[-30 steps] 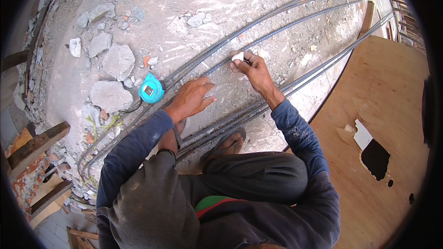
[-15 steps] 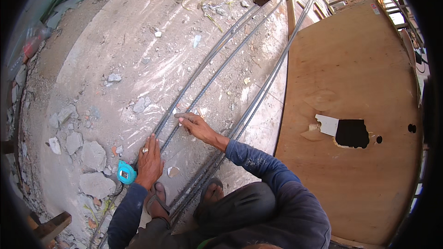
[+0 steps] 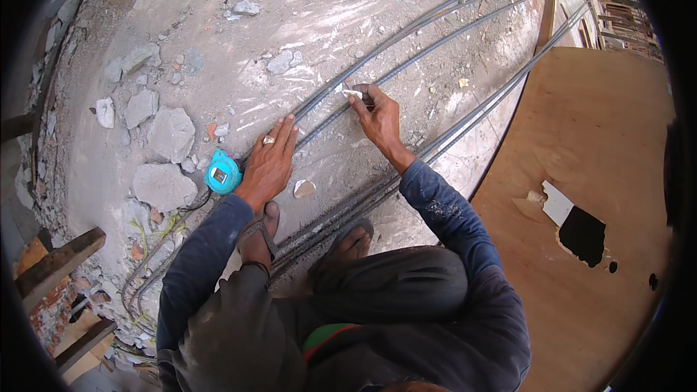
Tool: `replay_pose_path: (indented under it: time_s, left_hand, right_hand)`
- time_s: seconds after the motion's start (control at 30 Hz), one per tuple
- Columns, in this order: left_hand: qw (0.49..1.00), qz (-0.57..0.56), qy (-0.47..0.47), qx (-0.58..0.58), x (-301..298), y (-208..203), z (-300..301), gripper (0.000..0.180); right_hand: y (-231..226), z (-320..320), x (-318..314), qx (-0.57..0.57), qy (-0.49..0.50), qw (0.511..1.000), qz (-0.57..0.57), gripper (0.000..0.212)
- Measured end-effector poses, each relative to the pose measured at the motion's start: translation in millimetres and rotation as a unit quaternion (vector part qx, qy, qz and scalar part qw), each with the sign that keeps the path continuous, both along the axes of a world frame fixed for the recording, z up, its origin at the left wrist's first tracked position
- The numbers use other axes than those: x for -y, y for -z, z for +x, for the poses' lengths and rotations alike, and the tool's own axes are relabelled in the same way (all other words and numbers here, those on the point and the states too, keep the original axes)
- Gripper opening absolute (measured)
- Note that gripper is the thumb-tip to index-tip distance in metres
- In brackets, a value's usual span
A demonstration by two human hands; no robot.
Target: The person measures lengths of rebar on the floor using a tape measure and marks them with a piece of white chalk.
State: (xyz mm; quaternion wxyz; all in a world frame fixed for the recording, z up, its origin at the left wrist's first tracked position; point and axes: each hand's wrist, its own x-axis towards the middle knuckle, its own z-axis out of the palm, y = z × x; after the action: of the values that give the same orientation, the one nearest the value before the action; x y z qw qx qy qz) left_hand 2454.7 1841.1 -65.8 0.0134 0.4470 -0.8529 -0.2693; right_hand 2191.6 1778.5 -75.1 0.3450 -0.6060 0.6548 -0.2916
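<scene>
My left hand (image 3: 268, 163) lies flat over the steel rebars (image 3: 377, 49), fingers stretched out and a ring on one of them. Right beside its wrist, on the concrete, rests a turquoise tape measure (image 3: 223, 173). Between the thumb and fingers of my right hand (image 3: 381, 122) is a small white chip (image 3: 351, 93); whether it is chalk or a shard, I cannot tell. That hand is held over the rebars, a little farther away and to the right of my left hand. Part of the rebars is hidden under my left hand.
Concrete rubble (image 3: 165, 187) lies at the left. A second bundle of rebars (image 3: 465, 125) runs between my sandalled feet toward the far right. To the right is a plywood sheet (image 3: 581, 138) with a jagged hole. Timber pieces (image 3: 62, 265) jut in at the lower left.
The view has shifted, so the scene sits lower right at the left side and the plywood moves rightward. My right hand has turned, its white chip now plainly showing; my left hand stays on the rebars.
</scene>
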Motion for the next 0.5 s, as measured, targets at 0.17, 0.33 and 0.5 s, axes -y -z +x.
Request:
replay_pose_path:
  time_s: [0.17,0.33,0.5]
  left_hand:
    - [1.000,-0.012,0.004,-0.004,1.5,0.9,1.0,0.080]
    - [1.000,-0.019,0.009,0.009,1.1,3.7,1.8,0.081]
    - [1.000,-0.015,0.007,-0.011,1.2,2.0,3.1,0.081]
  right_hand:
    - [-4.0,15.5,5.1,-0.068,-0.013,0.997,-0.023,0.019]
    - [3.6,23.0,11.8,-0.083,-0.089,0.982,-0.145,0.023]
    - [8.4,25.0,14.5,-0.122,-0.112,0.975,-0.148,0.023]
